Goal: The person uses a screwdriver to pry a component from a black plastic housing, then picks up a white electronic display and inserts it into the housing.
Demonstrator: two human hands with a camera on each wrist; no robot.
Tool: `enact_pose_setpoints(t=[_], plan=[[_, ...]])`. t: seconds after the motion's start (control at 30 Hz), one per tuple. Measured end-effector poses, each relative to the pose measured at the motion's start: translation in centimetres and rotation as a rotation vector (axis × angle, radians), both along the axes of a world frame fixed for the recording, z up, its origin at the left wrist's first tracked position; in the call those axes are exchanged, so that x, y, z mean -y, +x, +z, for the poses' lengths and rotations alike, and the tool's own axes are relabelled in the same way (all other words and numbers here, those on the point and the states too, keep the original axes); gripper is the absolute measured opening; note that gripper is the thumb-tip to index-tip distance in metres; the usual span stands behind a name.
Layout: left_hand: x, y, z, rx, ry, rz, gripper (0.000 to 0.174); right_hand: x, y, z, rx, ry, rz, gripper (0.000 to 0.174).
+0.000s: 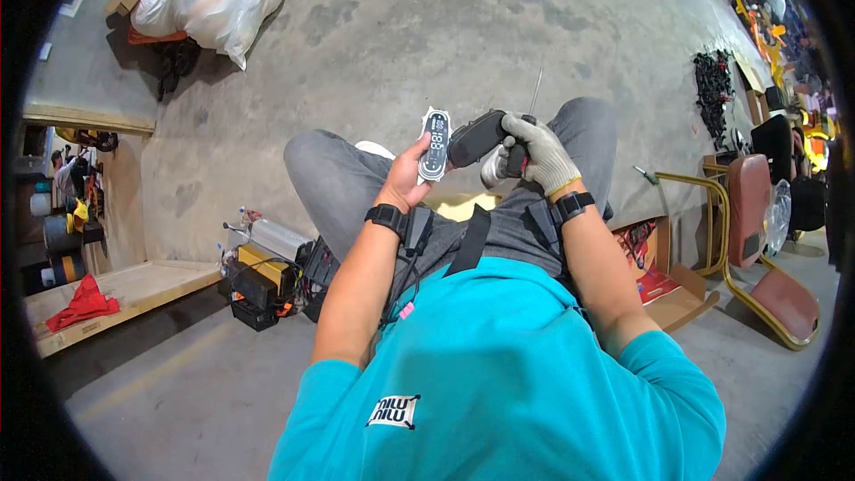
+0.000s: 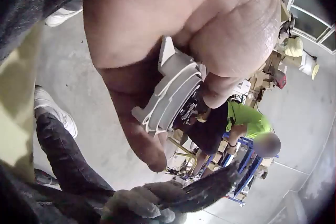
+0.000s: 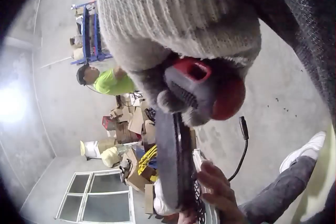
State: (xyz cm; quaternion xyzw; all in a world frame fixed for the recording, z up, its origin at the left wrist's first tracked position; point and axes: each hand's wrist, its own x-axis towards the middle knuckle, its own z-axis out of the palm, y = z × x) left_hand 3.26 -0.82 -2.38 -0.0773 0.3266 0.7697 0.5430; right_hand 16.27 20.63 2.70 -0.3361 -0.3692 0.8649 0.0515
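Note:
In the head view my bare left hand [image 1: 405, 180] grips a digital display unit [image 1: 434, 144], its lit-looking digits facing up. The left wrist view shows the unit's pale, stepped housing [image 2: 170, 95] between thumb and fingers. My right hand [image 1: 548, 158], in a knitted glove, holds a screwdriver [image 1: 537, 91] whose thin shaft points forward, away from me. Its red and black handle [image 3: 207, 87] fills the palm in the right wrist view. The same gloved fingers pinch a long black cover [image 1: 476, 139], which lies close beside the display unit.
I sit above a concrete floor [image 1: 427, 44]. A black cable [image 3: 243, 145] with a plug end hangs near the hands. Boxed electronics [image 1: 267, 267] lie at left, an open carton [image 1: 686, 294] and a chair [image 1: 748, 214] at right. White bags [image 1: 214, 4] stand far left. Another person [image 3: 113, 81] is beyond.

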Motion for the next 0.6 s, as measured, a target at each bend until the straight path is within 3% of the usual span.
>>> enact_pose_setpoints(t=[0.07, 0.17, 0.33, 0.47, 0.6], plan=[[0.2, -0.2, -0.4, 0.019, 0.008, 0.024, 0.026, 0.0, 0.0, -0.6, 0.044, -0.015, -0.048, 0.025], [0.3, -0.1, -0.2, -0.149, -0.082, 0.029, 0.024, 0.0, -0.3, -0.4, 0.013, 0.025, -0.057, 0.024], [0.2, 0.0, 0.5, -0.277, -0.039, -0.15, 0.04, -0.3, -0.3, -1.3, 0.022, 0.021, -0.068, 0.023], [0.2, 0.5, 1.2, -0.207, -0.001, -0.113, 0.046, -0.3, -0.3, -1.4, 0.038, 0.003, -0.107, 0.023], [0.0, 0.3, 0.8, -0.19, -0.054, -0.074, 0.03, -0.2, -0.2, -1.1, 0.053, 0.026, -0.083, 0.023]])
